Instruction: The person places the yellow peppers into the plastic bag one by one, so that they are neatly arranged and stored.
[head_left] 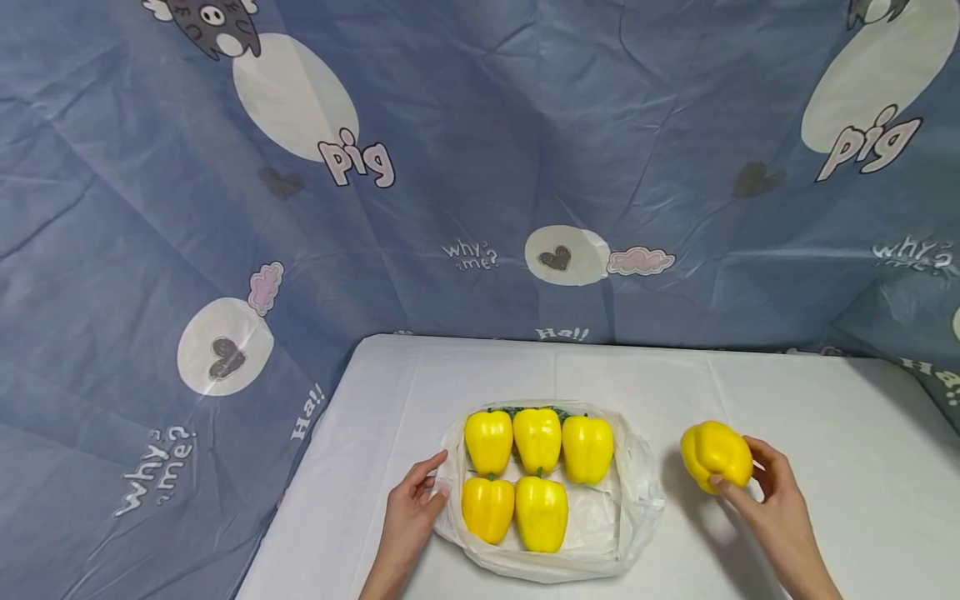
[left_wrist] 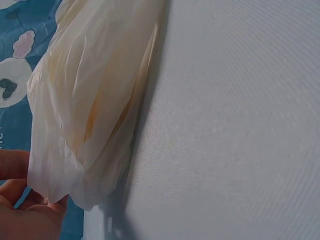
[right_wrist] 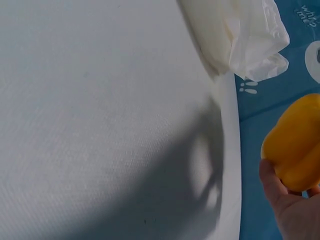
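On the right, my right hand (head_left: 776,500) holds a yellow bell pepper (head_left: 716,456) between thumb and fingers, raised over the table. In the right wrist view the same pepper (right_wrist: 297,145) sits at the fingertips. A white plastic bag (head_left: 637,500) lies with its mouth spread wide. Inside it several yellow bell peppers (head_left: 537,440) are arranged in two rows, three at the back and two in front. My left hand (head_left: 412,508) grips the bag's left edge with curled fingers. The left wrist view shows the bag's crumpled side (left_wrist: 95,105) against the thumb and fingers.
A white-covered table (head_left: 480,367) carries the bag. Some green (head_left: 562,413) shows at the bag's back rim behind the peppers. A blue printed cloth (head_left: 465,183) hangs behind the table and along its left side.
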